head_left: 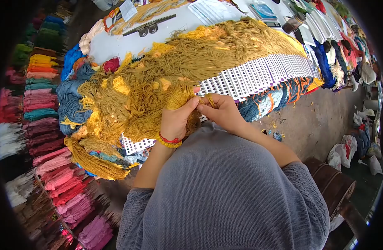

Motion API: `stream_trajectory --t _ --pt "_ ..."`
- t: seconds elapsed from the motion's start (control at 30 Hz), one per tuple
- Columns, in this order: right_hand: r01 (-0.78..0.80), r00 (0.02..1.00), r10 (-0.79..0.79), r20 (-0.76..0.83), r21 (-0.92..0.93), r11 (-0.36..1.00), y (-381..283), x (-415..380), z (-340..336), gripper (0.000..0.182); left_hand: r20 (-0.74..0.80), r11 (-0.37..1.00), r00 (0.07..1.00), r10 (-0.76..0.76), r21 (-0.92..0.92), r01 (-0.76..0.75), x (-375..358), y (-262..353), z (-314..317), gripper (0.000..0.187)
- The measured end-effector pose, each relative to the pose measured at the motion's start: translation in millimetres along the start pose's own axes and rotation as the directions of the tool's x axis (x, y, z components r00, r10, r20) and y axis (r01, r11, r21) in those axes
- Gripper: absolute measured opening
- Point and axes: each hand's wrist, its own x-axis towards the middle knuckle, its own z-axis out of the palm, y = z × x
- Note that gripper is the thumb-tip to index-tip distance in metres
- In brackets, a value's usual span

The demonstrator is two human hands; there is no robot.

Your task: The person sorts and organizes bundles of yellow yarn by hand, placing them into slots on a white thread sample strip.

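My left hand [178,120], with a red string and a yellow beaded bracelet at its wrist, is closed around a golden-yellow hank of yarn [177,97]. Its thumb and fingertips meet the fingers of my right hand [225,111]. That right hand is pinched on a thin loop of the same yarn [210,100]. Both hands are in front of my chest, over the near edge of a large heap of olive and golden yarn [191,60]. White cards with rows of dark holes [249,77] lie just beyond my right hand.
Blue-grey yarn [73,104] hangs over the table's left end. A black metal clip bar [150,27] and papers [208,10] lie on the white tabletop [104,41]. Coloured hanks [41,98] line the left side. A brown chair [331,183] stands at right, near plastic bags [345,150].
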Motion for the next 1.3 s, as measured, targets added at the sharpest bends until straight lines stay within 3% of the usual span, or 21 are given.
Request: stream_trajectory --t 0.07,0.13,0.2,0.27,0.3,0.33,0.37,0.43,0.53,0.57,0.63,0.67,0.8,1.0,1.07,1.1,1.13,1.17,1.23,1.27,1.3 --pt "0.038 0.999 -0.038 -0.002 0.010 0.999 2 1 -1 0.010 -0.038 1.000 0.999 0.010 0.022 -0.010 1 3 1 0.021" --pt "0.229 0.961 -0.254 -0.109 -0.198 0.953 3 2 -2 0.009 -0.073 0.999 0.997 0.019 0.044 -0.016 3 4 -3 0.018" --pt "0.306 0.936 -0.336 -0.104 -0.230 0.924 4 6 -6 0.010 0.028 0.987 0.993 -0.114 -0.107 0.116 5 3 -12 0.012" --pt "0.380 0.904 -0.416 -0.096 -0.263 0.887 0 6 -11 0.010 0.046 0.975 0.982 -0.182 -0.120 0.186 3 7 -10 0.014" --pt "0.082 0.996 -0.085 0.006 0.174 0.981 -10 3 -15 0.012 0.065 0.958 0.967 -0.246 -0.133 0.253 3 9 -9 0.019" --pt "-0.287 0.954 0.186 0.237 0.522 0.803 -16 1 -19 0.014 0.066 0.958 0.967 -0.246 -0.134 0.253 3 7 -12 0.019" --pt "-0.317 0.905 0.013 0.425 0.656 0.685 -6 3 -27 0.019 0.143 0.919 0.948 -0.284 -0.240 0.312 4 4 -17 0.024" --pt "-0.303 0.843 -0.265 0.469 0.820 0.486 -4 9 -32 0.027 0.220 0.865 0.925 -0.309 -0.339 0.370 4 4 -21 0.029" --pt "-0.263 0.876 -0.292 0.385 0.887 0.379 -18 5 -39 0.035 0.396 0.775 0.897 -0.197 -0.497 0.390 8 8 -24 0.035" --pt "-0.214 0.889 -0.284 0.360 0.874 0.437 -21 6 -37 0.035 0.396 0.775 0.897 -0.196 -0.498 0.390 8 8 -21 0.035" --pt "-0.099 0.922 -0.208 0.327 0.718 0.689 -22 7 -32 0.032 0.268 0.809 0.921 -0.284 -0.448 0.380 8 10 -8 0.037" --pt "-0.108 0.934 -0.113 0.338 0.570 0.814 -25 9 -29 0.032 0.345 0.842 0.910 -0.228 -0.399 0.362 10 7 -9 0.040" --pt "-0.106 0.981 -0.005 0.193 0.558 0.823 -22 7 -16 0.019 0.270 0.822 0.916 -0.295 -0.417 0.388 8 9 -1 0.042" --pt "-0.035 0.999 0.030 0.020 0.314 0.949 -19 8 -16 0.010 0.273 0.853 0.912 -0.307 -0.346 0.391 5 10 0 0.039" --pt "0.194 0.980 -0.189 -0.054 0.111 0.975 -11 15 -21 0.008 0.230 0.896 0.931 -0.282 -0.283 0.342 5 7 -4 0.032" --pt "0.236 0.956 -0.271 -0.111 -0.256 0.938 -19 13 -27 0.007 0.263 0.910 0.933 -0.245 -0.269 0.315 6 3 -14 0.028" --pt "0.223 0.921 -0.367 -0.133 -0.592 0.775 -27 12 -34 0.006 0.299 0.923 0.932 -0.206 -0.257 0.286 8 5 -21 0.025" --pt "0.444 0.743 -0.667 -0.056 -0.705 0.553 -28 19 -38 0.005 0.141 0.902 0.930 -0.339 -0.232 0.364 6 8 -25 0.022" --pt "0.497 0.765 -0.643 -0.037 -0.602 0.625 -36 22 -40 0.007 0.234 0.850 0.921 -0.312 -0.363 0.381 12 5 -38 0.017" --pt "0.518 0.825 -0.562 -0.065 -0.314 0.796 -29 27 -37 0.008 0.197 0.805 0.918 -0.346 -0.440 0.398 14 2 -43 0.015" --pt "0.404 0.915 -0.401 -0.052 0.112 0.908 -32 30 -35 0.007 0.181 0.807 0.931 -0.317 -0.464 0.365 19 -1 -56 0.015"
